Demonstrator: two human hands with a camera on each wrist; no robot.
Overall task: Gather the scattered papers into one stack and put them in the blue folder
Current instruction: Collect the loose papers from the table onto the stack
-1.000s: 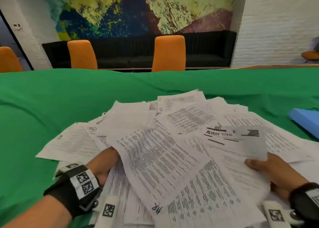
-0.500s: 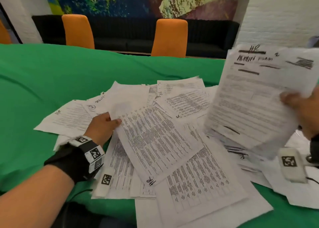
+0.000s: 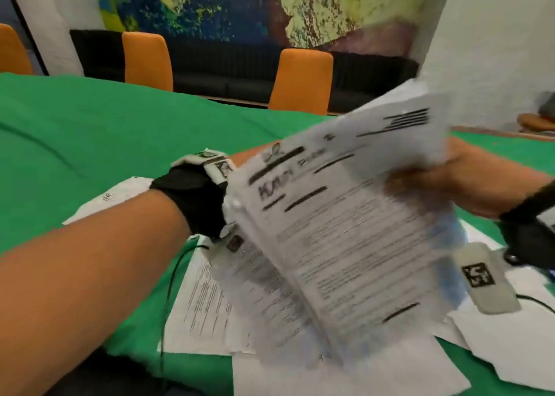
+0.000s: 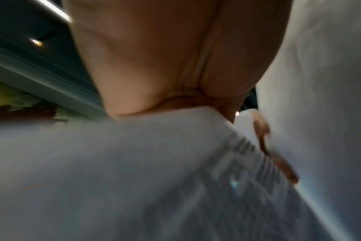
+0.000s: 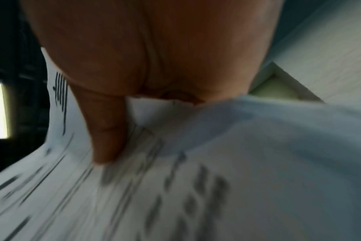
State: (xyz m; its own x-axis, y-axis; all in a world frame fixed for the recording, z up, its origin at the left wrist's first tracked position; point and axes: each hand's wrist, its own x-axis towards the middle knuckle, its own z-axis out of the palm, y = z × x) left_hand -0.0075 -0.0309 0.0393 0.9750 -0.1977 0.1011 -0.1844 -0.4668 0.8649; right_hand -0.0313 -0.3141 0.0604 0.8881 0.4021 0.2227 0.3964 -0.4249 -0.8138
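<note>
A sheaf of printed white papers (image 3: 345,215) is raised off the table and tilted. My right hand (image 3: 435,182) grips its right edge, and the right wrist view shows the thumb (image 5: 107,130) pressed on the top sheet (image 5: 216,179). My left hand (image 3: 252,154) is mostly hidden behind the sheaf's left edge. In the blurred left wrist view, sheets (image 4: 134,163) sit in the crook of the palm (image 4: 155,65) with fingers behind them. More loose papers (image 3: 204,305) lie on the green table (image 3: 90,140). The blue folder is not in view.
Further sheets lie at the left (image 3: 114,197) and at the front right (image 3: 510,350). Orange chairs (image 3: 300,80) (image 3: 147,59) stand at the table's far side before a black sofa (image 3: 225,65). A thin black cable (image 3: 168,290) hangs from my left wrist.
My right hand lifted a sheaf off the pile and swung it left to the middle. My left hand left the pile and rose to the sheaf's left edge.
</note>
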